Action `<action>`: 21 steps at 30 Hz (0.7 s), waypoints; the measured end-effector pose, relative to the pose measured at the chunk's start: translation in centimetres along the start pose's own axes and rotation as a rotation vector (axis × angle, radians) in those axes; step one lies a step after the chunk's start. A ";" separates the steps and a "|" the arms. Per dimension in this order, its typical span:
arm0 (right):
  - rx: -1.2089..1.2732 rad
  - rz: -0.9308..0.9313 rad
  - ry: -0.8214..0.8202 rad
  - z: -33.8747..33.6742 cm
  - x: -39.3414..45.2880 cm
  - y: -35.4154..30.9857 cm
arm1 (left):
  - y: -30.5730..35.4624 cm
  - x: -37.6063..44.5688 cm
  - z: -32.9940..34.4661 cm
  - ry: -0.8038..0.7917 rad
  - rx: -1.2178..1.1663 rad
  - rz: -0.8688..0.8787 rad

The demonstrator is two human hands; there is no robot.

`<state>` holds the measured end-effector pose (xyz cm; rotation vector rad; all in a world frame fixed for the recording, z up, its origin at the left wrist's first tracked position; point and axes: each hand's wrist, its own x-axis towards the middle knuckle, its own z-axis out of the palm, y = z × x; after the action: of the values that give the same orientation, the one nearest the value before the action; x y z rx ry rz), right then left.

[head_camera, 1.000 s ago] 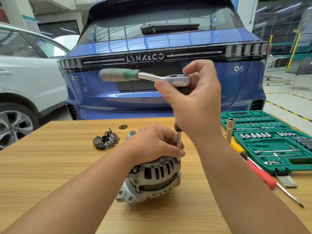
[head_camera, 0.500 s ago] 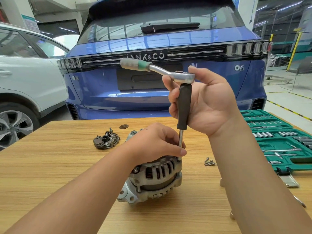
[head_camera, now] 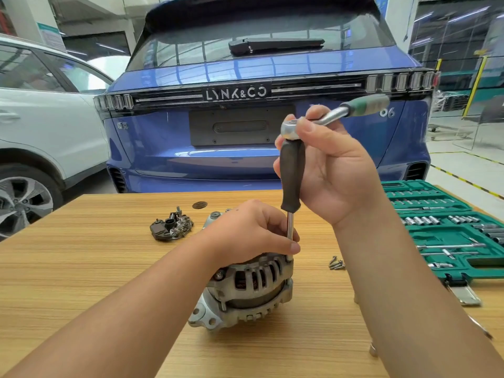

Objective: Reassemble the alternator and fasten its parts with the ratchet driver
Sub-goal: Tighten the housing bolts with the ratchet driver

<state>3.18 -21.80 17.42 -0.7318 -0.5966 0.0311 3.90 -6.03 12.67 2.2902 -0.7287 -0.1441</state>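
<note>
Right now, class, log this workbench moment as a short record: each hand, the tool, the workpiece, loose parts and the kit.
left hand: rests on the alternator, fingers pinching the driver shaft
right hand: grips the ratchet at its head
driver: upright, tip at the alternator's rim
rectifier plate: lying apart on the table
loose screws: right of the alternator
socket set: open, far right

A car workshop: a blue car (head_camera: 261, 110) and white car (head_camera: 46, 126) parked behind a socket set (head_camera: 447, 230).
</note>
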 end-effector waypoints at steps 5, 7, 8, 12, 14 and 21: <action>-0.694 -0.804 0.127 0.1 0.1 2.0 | 0.0 0.1 0.1 -0.007 -0.014 -0.011; -0.925 -0.977 0.142 -0.2 0.2 2.5 | 0.0 0.1 0.1 -0.002 -0.031 -0.004; -0.963 -1.001 0.139 -0.3 0.2 2.8 | 0.0 0.1 0.1 -0.002 -0.031 -0.003; -0.845 -0.811 0.077 0.1 -0.2 3.4 | 0.0 0.2 0.1 -0.025 -0.038 -0.002; -0.707 -0.630 0.025 0.3 -0.5 3.3 | 0.0 0.2 -0.1 -0.039 -0.037 -0.009; -0.255 -0.053 -0.009 0.5 0.1 1.1 | -0.1 0.2 -0.2 -0.059 -0.008 -0.028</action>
<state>3.24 -20.65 17.03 -0.9627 -0.6355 -0.0921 4.16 -5.94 12.73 2.2977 -0.7245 -0.2283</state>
